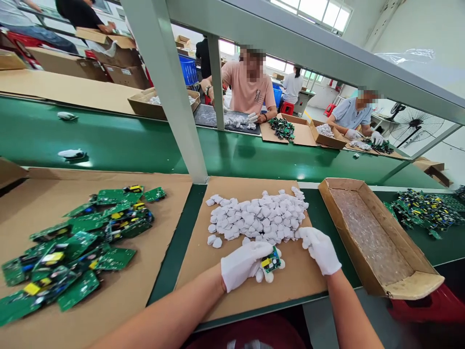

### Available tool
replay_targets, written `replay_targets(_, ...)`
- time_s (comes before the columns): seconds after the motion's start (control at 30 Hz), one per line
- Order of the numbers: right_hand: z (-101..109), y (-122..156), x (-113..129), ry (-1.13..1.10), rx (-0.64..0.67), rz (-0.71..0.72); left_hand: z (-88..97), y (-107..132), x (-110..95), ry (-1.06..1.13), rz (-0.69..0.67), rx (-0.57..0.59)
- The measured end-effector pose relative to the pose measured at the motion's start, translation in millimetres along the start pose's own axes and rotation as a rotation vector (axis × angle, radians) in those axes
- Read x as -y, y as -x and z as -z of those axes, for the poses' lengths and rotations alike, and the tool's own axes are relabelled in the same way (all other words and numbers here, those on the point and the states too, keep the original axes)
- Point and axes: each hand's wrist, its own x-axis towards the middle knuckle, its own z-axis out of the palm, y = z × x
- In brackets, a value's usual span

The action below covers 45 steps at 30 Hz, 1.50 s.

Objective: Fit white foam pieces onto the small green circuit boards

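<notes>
Both my hands wear white gloves. My left hand (244, 264) is closed around a small green circuit board (271, 261) with a yellow part, just above a brown cardboard sheet (232, 295). My right hand (320, 248) reaches into the near right edge of a pile of small white plastic pieces (259, 215) on that sheet; its fingers curl among the pieces, and whether they grip one is hidden. Two or three loose white pieces lie under my left hand.
A heap of green circuit boards (78, 247) covers the cardboard at left. An open cardboard box (378, 232) lined with bubble wrap stands at right, more boards (423, 208) beyond it. A grey post (174, 97) rises ahead. Across the green conveyor (254, 155) other gloved people work.
</notes>
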Motion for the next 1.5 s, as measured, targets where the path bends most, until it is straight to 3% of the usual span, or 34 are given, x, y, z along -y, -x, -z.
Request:
replay_targets(0.2, 18.2, 5.4, 6.5, -0.298, 0.014, -0.100, -0.8, 1.1, -1.4, -0.014, 0.015, -0.008)
replay_targets(0.37, 17.6, 29.8, 13.0, -0.350, 0.042, -0.127, -1.6, 1.2, -2.3, -0.048, 0.018, -0.002)
replay_targets(0.43, 13.9, 39.0, 8.3, -0.208, -0.003, -0.059, -1.5, 1.0, -2.3, -0.051, 0.023, -0.009)
replay_targets(0.53, 1.9, 55.7, -3.9, 0.318, -0.021, 0.200, -1.1, 0.5, -1.7, -0.053, 0.027, -0.021)
replay_targets(0.63, -15.2, 76.2, -11.5, 0.818, 0.065, 0.418, -0.9, 0.4, -1.2, -0.053, 0.022, -0.027)
replay_targets(0.73, -21.9, 85.8, -11.3, 1.049, 0.236, 0.536, -0.9, 0.8, -1.5, -0.064, 0.014, -0.024)
replay_targets(0.8, -15.9, 80.7, -11.6, 1.129, 0.250, 0.532, -0.9, 1.0, -1.6, -0.062, 0.019, -0.028)
replay_targets(0.93, -1.5, 69.0, -16.4, 1.212, 0.012, 0.373, -1.3, 1.2, -1.5, -0.060, 0.027, -0.045)
replay_targets(1.0, -2.8, 72.6, -17.0, 1.187, 0.077, 0.417, -1.9, 1.2, -1.5, -0.072, 0.028, -0.057)
replay_targets(1.1, -6.3, 78.5, -14.4, 1.134, 0.278, 0.513, -2.8, 1.2, -1.6, -0.075, 0.029, -0.083)
replay_targets(1.13, -5.6, 77.9, -13.6, 1.138, 0.280, 0.505, -2.9, 1.2, -1.6, -0.073, 0.027, -0.091)
replay_targets(1.27, -1.1, 71.0, -12.9, 1.190, 0.085, 0.398, -2.8, 2.1, -0.7, -0.021, 0.019, -0.061)
replay_targets(1.4, -5.1, 72.8, -14.9, 1.139, 0.245, 0.515, -1.1, 5.1, 2.3, 0.013, -0.007, 0.042)
replay_targets(1.5, 3.5, 67.2, -21.5, 1.181, 0.122, 0.460, 1.0, 6.4, 4.0, -0.010, -0.039, 0.121)
